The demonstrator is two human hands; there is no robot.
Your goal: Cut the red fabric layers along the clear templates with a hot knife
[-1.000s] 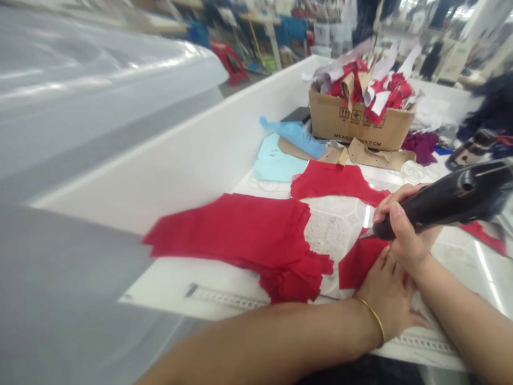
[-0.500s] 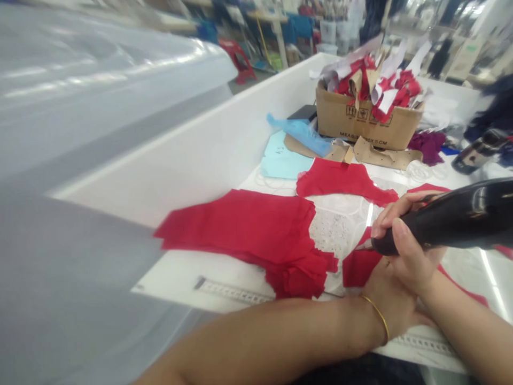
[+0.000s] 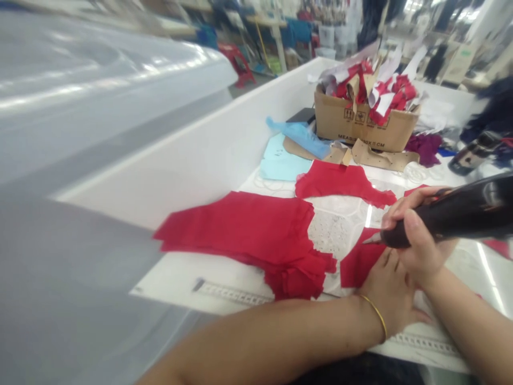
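Head view: my right hand (image 3: 420, 240) is wrapped round the front end of a black tool (image 3: 473, 211), fingers on the far side, thumb on the near one. Pointed metal tip (image 3: 372, 239) sits at the red piece (image 3: 356, 264); contact or small gap, can't tell. My left hand (image 3: 388, 289) is palm down, nearly flat, fingers slightly apart, pinching nothing visible, laid over the near right part of that piece. It's on the white table (image 3: 172, 278), right of the red stack (image 3: 240, 224), with a pitted patch (image 3: 331, 232) between.

Handling, my read: tool has some heft, rigid, smooth casing that could slip. Best hold is the narrower front, close to the tip, as gripped now; rear runs out of frame. Red piece looks like cloth: light, limp, apt to skid or ruck. Flat pressure near the tip beats pinching; if lifting, take two edges. Keep fingertips off the point. Stack looks loose at its ragged right end; better gripped through all layers.
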